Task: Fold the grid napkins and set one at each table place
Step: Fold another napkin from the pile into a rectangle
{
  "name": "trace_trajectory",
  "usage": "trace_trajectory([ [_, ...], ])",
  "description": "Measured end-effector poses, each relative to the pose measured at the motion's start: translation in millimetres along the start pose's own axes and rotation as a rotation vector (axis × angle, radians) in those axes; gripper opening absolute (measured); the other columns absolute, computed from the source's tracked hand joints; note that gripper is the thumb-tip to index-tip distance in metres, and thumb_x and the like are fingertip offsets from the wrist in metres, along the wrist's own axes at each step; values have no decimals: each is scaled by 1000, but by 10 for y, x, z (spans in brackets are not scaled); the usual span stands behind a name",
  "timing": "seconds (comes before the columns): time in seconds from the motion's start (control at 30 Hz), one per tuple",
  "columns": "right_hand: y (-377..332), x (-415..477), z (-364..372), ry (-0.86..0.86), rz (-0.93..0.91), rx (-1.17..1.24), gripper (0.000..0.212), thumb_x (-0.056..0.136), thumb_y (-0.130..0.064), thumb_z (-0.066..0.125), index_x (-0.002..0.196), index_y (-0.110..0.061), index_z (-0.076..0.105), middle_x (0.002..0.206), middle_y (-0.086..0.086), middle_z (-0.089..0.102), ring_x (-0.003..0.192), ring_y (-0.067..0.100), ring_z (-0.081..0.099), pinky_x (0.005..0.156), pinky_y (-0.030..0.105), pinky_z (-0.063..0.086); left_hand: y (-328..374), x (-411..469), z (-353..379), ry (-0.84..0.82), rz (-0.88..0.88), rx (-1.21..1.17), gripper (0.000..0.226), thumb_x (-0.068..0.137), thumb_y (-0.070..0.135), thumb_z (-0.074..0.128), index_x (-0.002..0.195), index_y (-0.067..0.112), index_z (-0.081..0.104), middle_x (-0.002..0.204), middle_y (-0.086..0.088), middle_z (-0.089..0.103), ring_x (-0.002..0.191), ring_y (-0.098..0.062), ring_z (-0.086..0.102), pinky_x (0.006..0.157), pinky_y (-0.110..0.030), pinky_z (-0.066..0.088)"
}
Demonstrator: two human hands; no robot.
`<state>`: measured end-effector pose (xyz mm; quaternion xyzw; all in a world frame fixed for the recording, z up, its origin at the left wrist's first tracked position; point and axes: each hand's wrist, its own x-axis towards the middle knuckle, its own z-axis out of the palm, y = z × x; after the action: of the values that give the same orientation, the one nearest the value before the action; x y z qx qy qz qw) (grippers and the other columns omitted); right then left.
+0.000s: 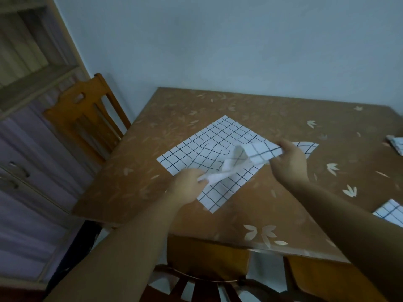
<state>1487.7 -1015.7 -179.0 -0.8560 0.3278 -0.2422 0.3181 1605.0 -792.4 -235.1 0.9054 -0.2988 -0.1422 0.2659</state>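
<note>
Head view: left hand [188, 186], right hand [288, 162] pinch napkin [209, 140].

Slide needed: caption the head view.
Left hand and right hand pinch an edge of the white grid-lined napkin lying on the brown leaf-patterned table.

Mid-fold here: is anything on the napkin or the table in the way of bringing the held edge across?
Nothing visible. The left hand and right hand both pinch the grid napkin, and its flat part is bare. A near napkin and a far napkin lie apart at the right of the table.
</note>
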Motion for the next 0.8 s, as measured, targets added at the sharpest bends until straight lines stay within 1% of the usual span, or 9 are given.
trace_trajectory([
  [0.07,-47,40,-66,90,-49,27,35,84,-19,60,119,-16,61,122,1,60,113,23,55,99,43,42,242,-19,-102,51,-32,-131,26,96,31,53,79,11,55,67,3,48,64,-18,48,54,-28,33],
  [0.13,-98,49,-101,150,-100,97,50,83,-24,67,130,-18,51,138,4,44,125,23,45,106,44,37,471,-12,-183,72,-36,-280,30,97,34,50,85,8,60,67,2,49,66,-17,48,55,-27,33],
  [0.27,-208,8,-173,199,-166,118,87,77,-29,77,147,-24,27,158,8,12,144,26,21,114,49,28,792,45,-349,52,-87,-679,20,97,31,54,100,17,69,99,-2,70,95,-24,66,81,-34,51],
  [0.33,-232,-27,-182,222,-200,90,91,76,-32,78,149,-24,24,160,10,8,146,27,16,115,50,26,870,81,-434,47,-161,-901,14,97,26,56,97,19,69,96,-3,73,89,-24,70,75,-33,56],
  [0.4,-225,-96,-165,231,-232,87,90,78,-37,76,150,-22,25,160,11,11,147,26,15,115,49,25,896,111,-513,27,-254,-1160,22,97,27,57,108,11,68,97,-8,73,82,-21,71,66,-29,57],
  [0.5,-144,-231,-62,137,-262,42,78,85,-43,68,149,-20,30,158,10,18,146,26,18,114,48,23,822,158,-536,-13,-329,-1398,28,101,32,47,103,12,67,88,-5,75,84,-22,69,71,-32,54],
  [0.57,-60,-323,34,-7,-210,42,73,86,-48,64,148,-22,32,158,6,22,145,22,20,115,47,24,733,168,-509,41,-390,-1427,29,102,31,45,97,13,67,77,0,74,76,-18,68,63,-28,51],
  [0.67,99,-450,200,-175,-96,35,83,83,-61,60,150,-27,25,160,0,17,147,19,15,116,42,21,545,187,-391,108,-521,-1375,33,98,35,52,114,10,67,96,-6,73,84,-23,69,66,-30,52],
  [0.8,300,-503,462,-248,231,241,98,74,-68,65,152,-34,16,161,-4,12,147,22,17,115,51,27,208,296,-198,128,-632,-1255,37,92,37,59,117,11,67,106,-8,72,89,-25,70,71,-33,53],
])
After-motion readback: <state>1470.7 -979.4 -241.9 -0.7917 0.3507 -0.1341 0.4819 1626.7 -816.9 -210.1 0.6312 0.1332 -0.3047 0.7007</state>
